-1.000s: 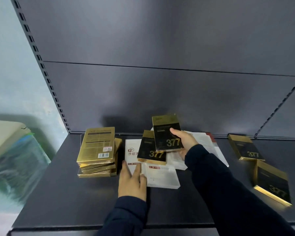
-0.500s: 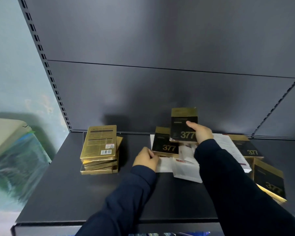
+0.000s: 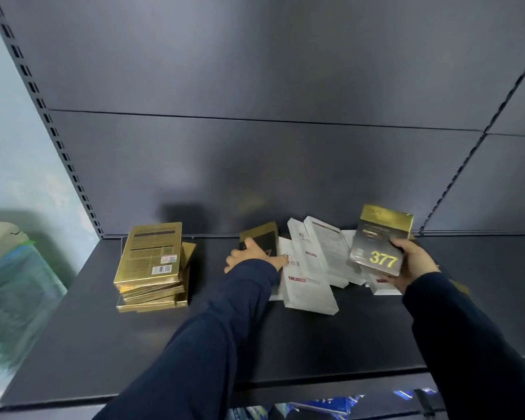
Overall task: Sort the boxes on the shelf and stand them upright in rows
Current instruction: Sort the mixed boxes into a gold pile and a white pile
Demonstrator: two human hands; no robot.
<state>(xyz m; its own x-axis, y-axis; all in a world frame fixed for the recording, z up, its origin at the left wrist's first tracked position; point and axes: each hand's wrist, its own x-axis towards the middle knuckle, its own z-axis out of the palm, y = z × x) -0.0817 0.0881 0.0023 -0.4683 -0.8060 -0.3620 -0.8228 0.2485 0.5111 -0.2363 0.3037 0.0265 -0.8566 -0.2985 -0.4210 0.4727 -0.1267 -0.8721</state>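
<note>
From the head view, my only one, I judge the sorting barely started. Toward the left end of the shelf (image 3: 73, 344) sits a stack of gold boxes (image 3: 152, 268), all lying flat, backs up with the barcode showing; they are grouped, but none stands upright. My left hand (image 3: 252, 257) is spread flat on a black-and-gold box (image 3: 262, 241) lying near the back edge of the shelf, fingers pressing rather than gripping. Just right of it the white boxes (image 3: 312, 274) lie in a loose overlapping heap, some askew across others. My right hand (image 3: 412, 265) holds a "377" box (image 3: 379, 241) lifted clear above that heap, thumb on its face, tilted slightly back. (More gold shows behind my right sleeve, too hidden to count.) No row exists yet: everything must still be separated by kind and stood on end.
</note>
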